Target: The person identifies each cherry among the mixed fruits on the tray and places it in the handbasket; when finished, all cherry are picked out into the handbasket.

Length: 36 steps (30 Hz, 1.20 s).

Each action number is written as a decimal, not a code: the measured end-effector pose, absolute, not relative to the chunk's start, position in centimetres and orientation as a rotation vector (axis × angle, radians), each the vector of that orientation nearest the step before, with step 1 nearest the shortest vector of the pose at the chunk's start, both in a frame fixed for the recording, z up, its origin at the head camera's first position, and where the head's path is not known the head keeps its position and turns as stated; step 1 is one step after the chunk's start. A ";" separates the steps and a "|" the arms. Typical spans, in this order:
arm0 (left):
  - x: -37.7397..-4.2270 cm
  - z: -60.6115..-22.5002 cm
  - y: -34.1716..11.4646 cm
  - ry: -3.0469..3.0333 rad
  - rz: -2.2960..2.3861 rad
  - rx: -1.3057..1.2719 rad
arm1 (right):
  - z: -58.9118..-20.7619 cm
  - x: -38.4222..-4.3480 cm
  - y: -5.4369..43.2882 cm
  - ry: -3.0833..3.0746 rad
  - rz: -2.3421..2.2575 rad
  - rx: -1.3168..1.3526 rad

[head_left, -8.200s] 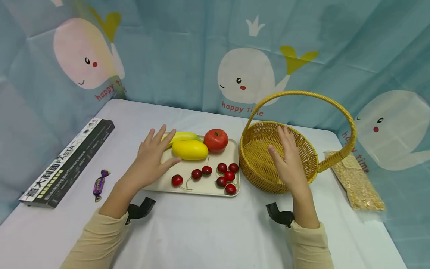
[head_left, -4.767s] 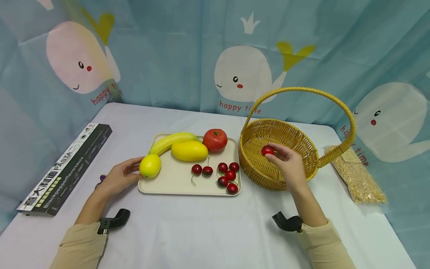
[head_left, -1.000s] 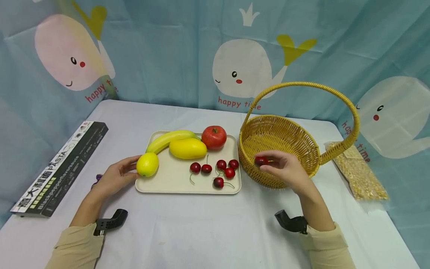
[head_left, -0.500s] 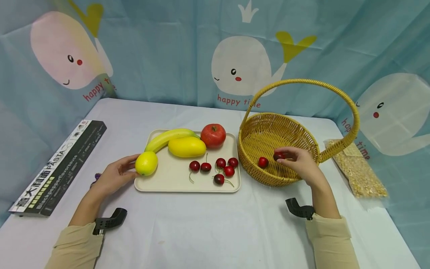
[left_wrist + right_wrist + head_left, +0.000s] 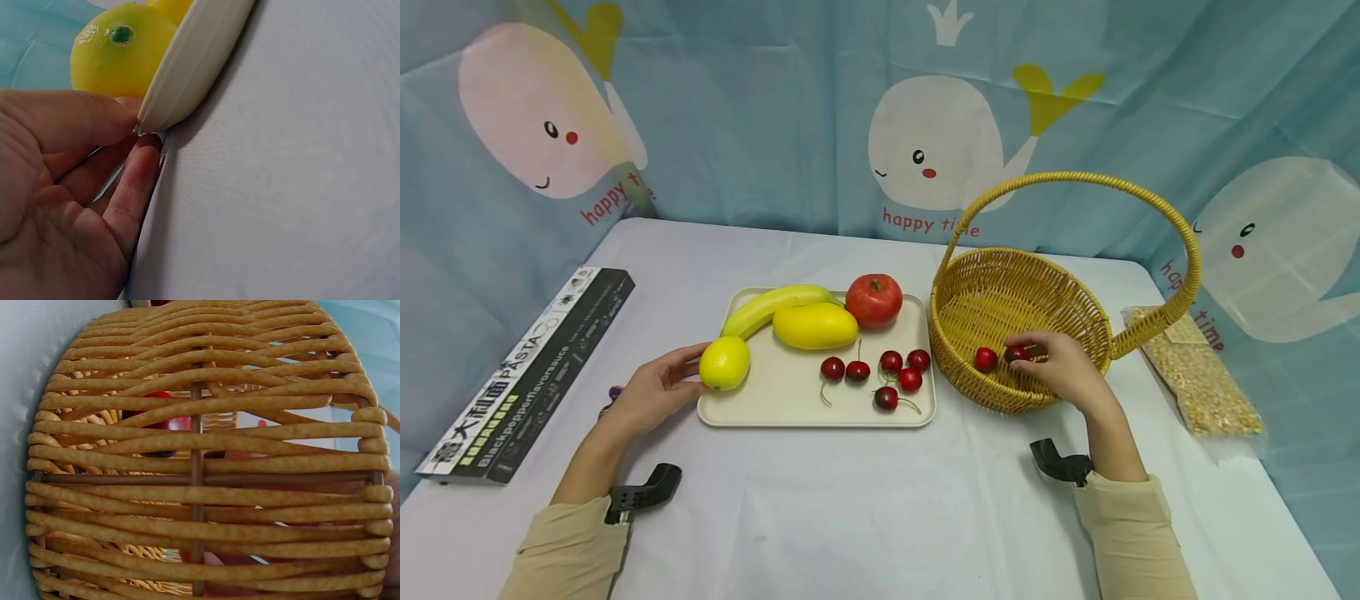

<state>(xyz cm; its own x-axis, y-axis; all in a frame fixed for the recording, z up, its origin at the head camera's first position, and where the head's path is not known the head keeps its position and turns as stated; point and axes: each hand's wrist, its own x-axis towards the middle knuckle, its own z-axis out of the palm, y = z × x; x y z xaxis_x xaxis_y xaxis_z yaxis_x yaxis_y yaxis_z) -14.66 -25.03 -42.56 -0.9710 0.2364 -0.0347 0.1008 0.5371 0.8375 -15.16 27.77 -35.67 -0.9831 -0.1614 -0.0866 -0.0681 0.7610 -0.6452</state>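
Observation:
My left hand (image 5: 658,392) grips the left edge of the cream tray (image 5: 805,408). In the left wrist view its thumb lies on the rim and its fingers are beneath, beside the lemon (image 5: 122,56). My right hand (image 5: 1063,371) reaches inside the wicker basket (image 5: 973,392), a dark red cherry (image 5: 1017,354) at its fingertips. Another cherry (image 5: 986,359) lies on the basket floor just left of it. Woven strands (image 5: 200,450) cover most of the right wrist view and mostly hide that hand. Several stemmed cherries (image 5: 886,398) lie on the tray's right half.
The tray also bears a banana (image 5: 778,307), a yellow mango-like fruit (image 5: 815,326) and a red round fruit (image 5: 874,301). A pasta box (image 5: 527,375) and a purple-wrapped candy (image 5: 614,393) lie left. A bag of yellow grains (image 5: 1206,383) lies right. The basket handle (image 5: 1067,177) arches high.
My right hand has moved rightward inside the basket and slightly down, leaving one cherry visible on its floor. Earlier, one cherry left the tray. My left hand stays at the tray edge.

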 end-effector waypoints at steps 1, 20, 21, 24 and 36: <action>-14.7 -42.6 -25.0 2.624 1.420 0.288 | -35.7 -15.2 27.8 2.820 -1.021 -0.187; -14.7 -42.5 -24.9 2.619 1.402 0.254 | -35.8 -15.2 27.7 2.804 -1.056 -0.206; -14.7 -42.5 -24.9 2.622 1.399 0.251 | -35.8 -15.2 27.7 2.807 -1.066 -0.208; -14.6 -42.4 -24.9 2.621 1.394 0.254 | -35.7 -15.1 27.5 2.825 -1.135 -0.215; -14.8 -42.5 -25.0 2.607 1.392 0.250 | -34.6 -12.9 21.0 2.765 -1.689 -0.539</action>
